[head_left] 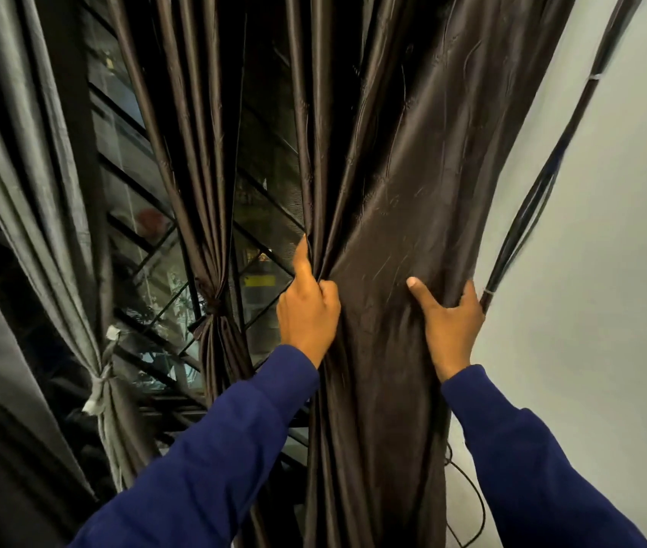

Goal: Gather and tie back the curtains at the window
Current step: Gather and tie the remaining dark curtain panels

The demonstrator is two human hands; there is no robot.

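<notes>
A dark brown satin curtain (pixel 393 199) hangs in front of me, bunched between both hands. My left hand (pixel 308 306) grips its left edge in folds, forefinger pointing up along the cloth. My right hand (pixel 450 322) wraps around its right edge, thumb spread across the front. To the left, a second brown curtain (pixel 211 247) hangs gathered and knotted with a tie (pixel 213 306). Further left, a grey curtain (pixel 37 215) is bound with a pale tie (pixel 102 379).
Behind the curtains is a window with a dark metal grille (pixel 156 247). A bundle of black cables (pixel 543 183) runs down the white wall (pixel 598 270) just right of my right hand, with a loose cable (pixel 472 504) hanging lower.
</notes>
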